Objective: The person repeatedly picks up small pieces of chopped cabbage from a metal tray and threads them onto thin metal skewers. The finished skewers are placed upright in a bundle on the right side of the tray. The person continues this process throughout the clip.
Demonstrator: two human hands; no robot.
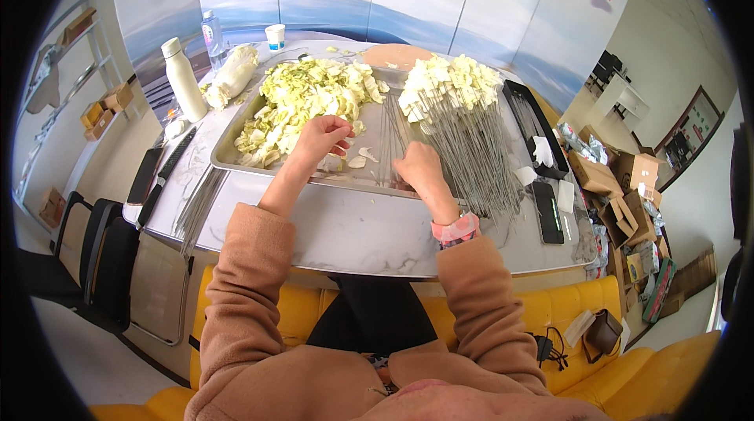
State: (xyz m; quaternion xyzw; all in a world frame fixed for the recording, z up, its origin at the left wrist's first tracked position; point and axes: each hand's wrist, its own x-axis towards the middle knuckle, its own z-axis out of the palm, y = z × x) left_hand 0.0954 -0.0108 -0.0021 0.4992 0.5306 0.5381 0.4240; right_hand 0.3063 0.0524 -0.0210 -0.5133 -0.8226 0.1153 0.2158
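Observation:
A large metal tray [218, 150] lies on the marble-patterned table. Torn cabbage leaves [312, 91] fill its left part. My left hand [324, 139] hovers at their right edge with curled fingers; whether it pinches a piece is unclear. My right hand [419, 166] is bent over the tray's near edge, beside several thin metal skewers [389, 126]; its fingertips are partly hidden, so its hold cannot be told. Right of it, a thick bundle of metal skewers [477, 156] carries cabbage pieces [450, 82] on the far ends.
At left stand a white bottle [185, 82], a whole cabbage [234, 76], a knife [168, 173] and more skewers [200, 203]. A paper cup [275, 38] is at the back. A black tray [524, 114] and a phone [548, 212] lie at right; cardboard boxes [636, 176] are beyond.

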